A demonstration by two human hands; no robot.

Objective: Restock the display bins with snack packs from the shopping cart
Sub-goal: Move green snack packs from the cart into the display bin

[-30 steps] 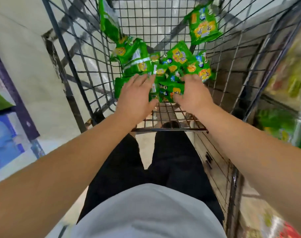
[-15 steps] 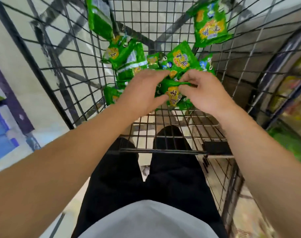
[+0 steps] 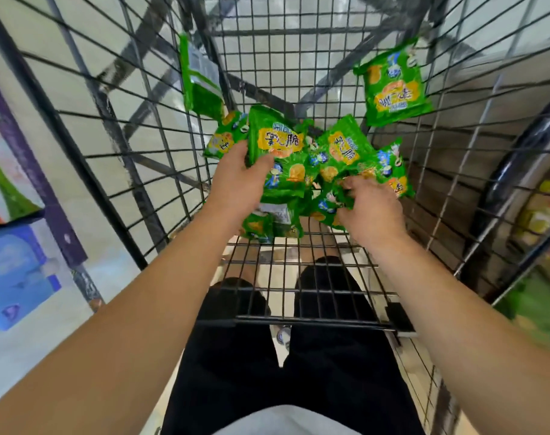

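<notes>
My left hand point(image 3: 239, 180) gripping a green foil snack pack point(image 3: 275, 142), my right hand point(image 3: 369, 208) clutching bunched green packs point(image 3: 336, 196), inside black wire shopping cart point(image 3: 299, 73)

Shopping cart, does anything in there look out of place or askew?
Two green snack packs sit apart from the heap: one lies tilted against the shopping cart's right wire wall, another stands on edge at the far left. Nothing looks torn or spilled.
</notes>
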